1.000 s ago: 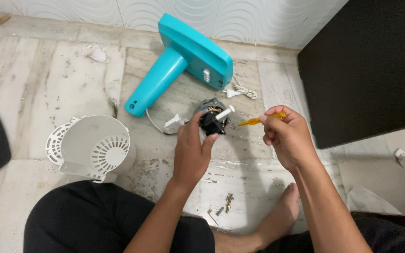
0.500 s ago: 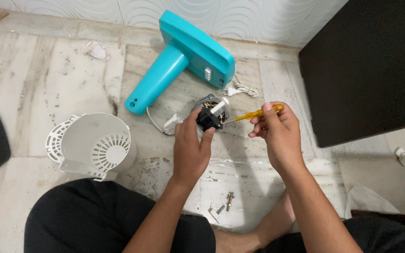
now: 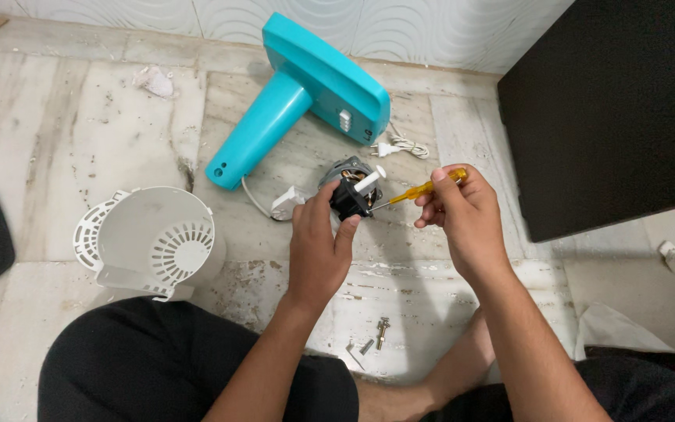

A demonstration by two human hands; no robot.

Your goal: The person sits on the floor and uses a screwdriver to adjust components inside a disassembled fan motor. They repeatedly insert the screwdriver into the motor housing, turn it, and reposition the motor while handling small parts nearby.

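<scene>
**Head view: two hands on a small fan motor, parts spread over the marble**

Head camera looks down at our lap and the floor. Our left hand (image 3: 318,250) is closed around a small motor (image 3: 351,190), thumb and fingers gripping its black housing just above the floor; a white plastic shaft sticks out of it at a slant. Our right hand (image 3: 462,215) is closed on a screwdriver (image 3: 419,189) with a clear yellow handle, its thin metal tip touching the black housing from the right.

Just behind the motor lies a turquoise fan stand (image 3: 310,94), smooth plastic, a round column widening into a flat slab base, tipped on its side. A white cord (image 3: 255,199) runs from under it to a small white block (image 3: 287,205) just beside our left thumb. A white plug (image 3: 396,146) with coiled lead rests near the base's right edge.

To the left sits a white plastic housing (image 3: 154,242), cup-shaped with slotted vents and a grille rim. Loose screws (image 3: 376,336) lie on the floor near us, between our forearms. The floor (image 3: 80,133) is veined marble, pale and scuffed with dirt. A dark, matt cabinet (image 3: 611,109) fills the upper right, well clear of our hands. Nothing blocks the screwdriver's line to the motor.
</scene>
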